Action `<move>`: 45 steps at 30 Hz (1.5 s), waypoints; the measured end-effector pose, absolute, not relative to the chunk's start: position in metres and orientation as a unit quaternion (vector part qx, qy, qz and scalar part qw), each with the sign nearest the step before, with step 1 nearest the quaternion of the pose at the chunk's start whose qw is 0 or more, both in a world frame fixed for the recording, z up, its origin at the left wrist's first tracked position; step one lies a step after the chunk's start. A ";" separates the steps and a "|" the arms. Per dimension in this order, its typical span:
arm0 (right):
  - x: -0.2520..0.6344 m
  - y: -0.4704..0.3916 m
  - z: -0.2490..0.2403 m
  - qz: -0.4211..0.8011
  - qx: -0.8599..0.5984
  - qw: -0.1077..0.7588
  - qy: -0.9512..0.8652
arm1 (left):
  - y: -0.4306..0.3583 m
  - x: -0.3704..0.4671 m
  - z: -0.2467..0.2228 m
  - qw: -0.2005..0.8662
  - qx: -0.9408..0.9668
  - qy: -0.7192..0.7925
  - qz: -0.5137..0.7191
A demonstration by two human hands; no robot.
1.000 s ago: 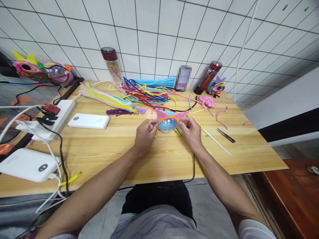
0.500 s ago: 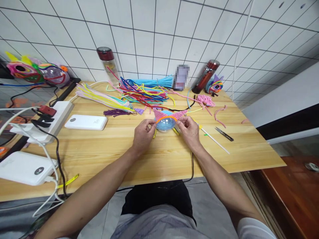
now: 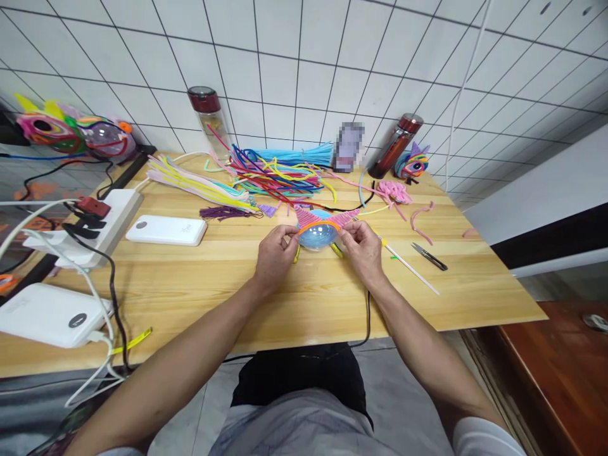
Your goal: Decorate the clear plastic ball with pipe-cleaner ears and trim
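Observation:
Between my hands, over the near middle of the table, is a clear rounded plastic ball (image 3: pixel 317 238) with two pink pipe-cleaner ears (image 3: pixel 350 218) on its far side. An orange pipe cleaner (image 3: pixel 319 223) arches across its top. My left hand (image 3: pixel 276 254) pinches at the left end of this orange strip, against the ball. At the right end, the thumb and fingers of my right hand (image 3: pixel 365 251) are closed the same way. Whether the fingertips also grip the ball itself is hidden. Yellow pieces (image 3: pixel 337 251) stick out below the ball.
Behind lies a heap of coloured pipe cleaners (image 3: pixel 275 174). Thread snips (image 3: pixel 430 256) and a white stick (image 3: pixel 413 270) are at the right. A white power bank (image 3: pixel 166 230) and a power strip (image 3: pixel 111 221) with cables sit left. Two bottles (image 3: pixel 396 145) stand by the wall.
The camera view has shifted slightly, so everything on the table appears a little further right. Both hands keep their hold at the ball's sides, with no clear movement of the fingers.

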State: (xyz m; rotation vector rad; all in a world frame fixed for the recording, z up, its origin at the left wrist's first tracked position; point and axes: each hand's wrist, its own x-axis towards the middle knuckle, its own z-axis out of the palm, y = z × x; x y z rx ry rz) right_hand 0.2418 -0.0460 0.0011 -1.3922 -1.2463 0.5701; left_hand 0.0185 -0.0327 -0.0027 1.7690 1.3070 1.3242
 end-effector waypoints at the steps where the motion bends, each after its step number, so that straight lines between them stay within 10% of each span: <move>1: 0.242 -0.046 0.001 0.241 -0.590 0.560 -0.529 | -0.033 0.019 -0.003 0.287 0.659 0.489 0.495; 45: 0.243 -0.048 0.000 0.231 -0.580 0.553 -0.551 | -0.033 0.014 -0.001 0.298 0.655 0.482 0.499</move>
